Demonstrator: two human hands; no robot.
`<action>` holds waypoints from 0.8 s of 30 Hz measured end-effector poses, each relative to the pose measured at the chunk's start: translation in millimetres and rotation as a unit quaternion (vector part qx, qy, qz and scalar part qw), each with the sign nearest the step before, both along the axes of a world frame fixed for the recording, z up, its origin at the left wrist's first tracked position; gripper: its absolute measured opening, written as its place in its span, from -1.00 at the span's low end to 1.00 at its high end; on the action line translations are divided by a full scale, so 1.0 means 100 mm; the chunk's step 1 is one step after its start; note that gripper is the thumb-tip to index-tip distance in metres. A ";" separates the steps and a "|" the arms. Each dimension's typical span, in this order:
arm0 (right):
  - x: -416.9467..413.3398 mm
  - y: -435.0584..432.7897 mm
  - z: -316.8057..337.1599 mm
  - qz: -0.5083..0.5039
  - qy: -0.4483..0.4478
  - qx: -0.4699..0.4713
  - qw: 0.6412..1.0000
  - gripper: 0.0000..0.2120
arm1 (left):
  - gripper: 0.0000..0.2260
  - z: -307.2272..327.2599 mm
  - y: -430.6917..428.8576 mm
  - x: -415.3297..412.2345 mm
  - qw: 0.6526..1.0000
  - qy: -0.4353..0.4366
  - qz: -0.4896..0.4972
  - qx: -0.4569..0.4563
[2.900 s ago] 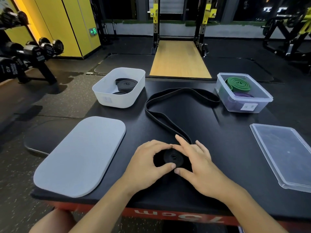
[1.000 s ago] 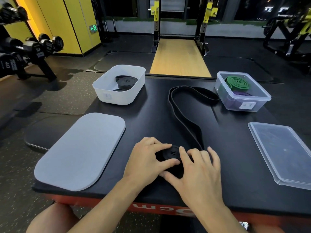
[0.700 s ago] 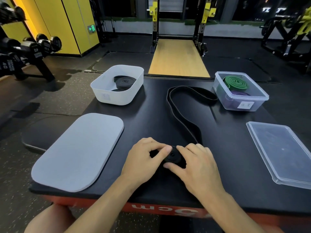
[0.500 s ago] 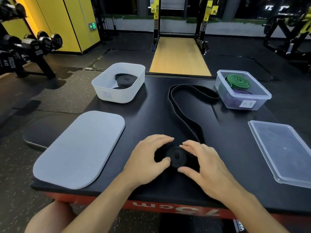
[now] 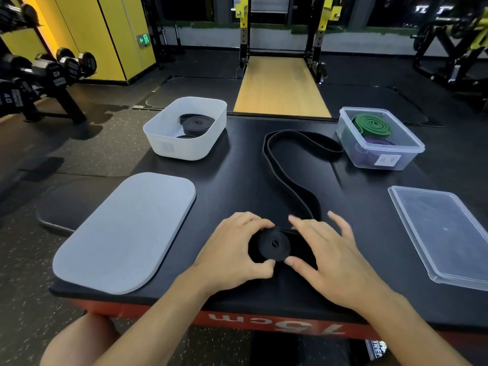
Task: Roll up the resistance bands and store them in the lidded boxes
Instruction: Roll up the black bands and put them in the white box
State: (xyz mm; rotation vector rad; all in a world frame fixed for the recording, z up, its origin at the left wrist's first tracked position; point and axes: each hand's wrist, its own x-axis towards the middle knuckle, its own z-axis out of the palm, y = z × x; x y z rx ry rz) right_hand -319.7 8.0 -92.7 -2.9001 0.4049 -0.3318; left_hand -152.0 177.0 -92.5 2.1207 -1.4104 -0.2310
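Observation:
A black resistance band lies on the black platform, its near end wound into a flat coil (image 5: 274, 245) and its loose loop (image 5: 295, 165) trailing toward the far right. My left hand (image 5: 232, 252) curls its fingers and thumb round the coil's left side. My right hand (image 5: 330, 257) touches the coil's right side with its thumb, the fingers spread and raised above the band. The white box (image 5: 169, 143) at far left holds rolled black bands (image 5: 196, 125). The clear box (image 5: 412, 151) at far right holds a green roll (image 5: 371, 125) and a purple roll (image 5: 380, 142).
A grey-white lid (image 5: 124, 231) lies flat at the near left, overhanging the platform edge. A clear lid (image 5: 443, 233) lies at the right. A dumbbell rack (image 5: 34, 77) stands to the left on the floor, a squat rack (image 5: 282, 30) beyond the platform.
The coil has grown thicker as it was wound along the band, and the loose loop has shortened and swung right. My right fingers have lifted and spread off the coil.

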 end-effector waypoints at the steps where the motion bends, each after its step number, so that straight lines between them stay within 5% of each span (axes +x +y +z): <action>1: -0.01 -0.01 0.00 -0.001 0.000 -0.036 0.999 -0.35 | -0.40 0.01 0.00 -0.01 1.000 -0.004 0.005 -0.006; 12: -0.03 0.12 0.06 -0.016 0.017 -0.105 0.994 -0.45 | -0.37 -0.02 0.01 -0.06 0.999 -0.029 0.016 -0.010; 17: 0.04 0.36 0.09 -0.075 -0.021 0.032 0.996 -0.49 | -0.43 -0.02 0.02 -0.06 0.999 -0.014 0.031 -0.019; 24: 0.18 0.44 0.14 -0.094 -0.012 0.140 0.986 -0.20 | -0.48 -0.01 -0.03 -0.04 0.999 0.019 0.048 -0.001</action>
